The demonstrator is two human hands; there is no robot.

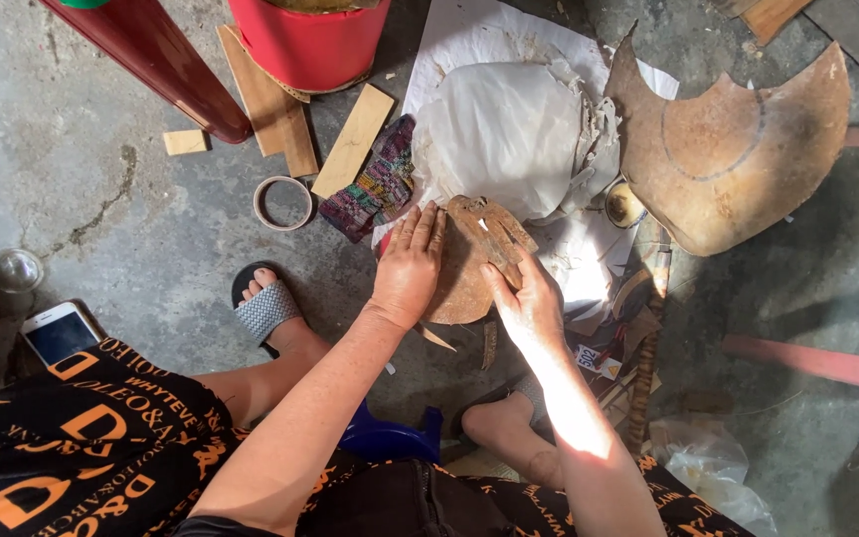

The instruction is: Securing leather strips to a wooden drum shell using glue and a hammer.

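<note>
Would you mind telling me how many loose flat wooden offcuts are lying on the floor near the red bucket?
3: a small block at left, a long plank partly under the red bucket, and a paler strip beside it. More may be hidden beneath the bucket.

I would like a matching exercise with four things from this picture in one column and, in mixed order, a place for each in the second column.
Things:
1. tape ring
2. phone
3. red bucket
4. brown flat piece

Places:
A. at the top edge of the picture
B. under the left hand and right hand
C. on the floor beside the patterned cloth
D. at the left edge, by the person's knee

Pairs: 1-C, 2-D, 3-A, 4-B
</note>
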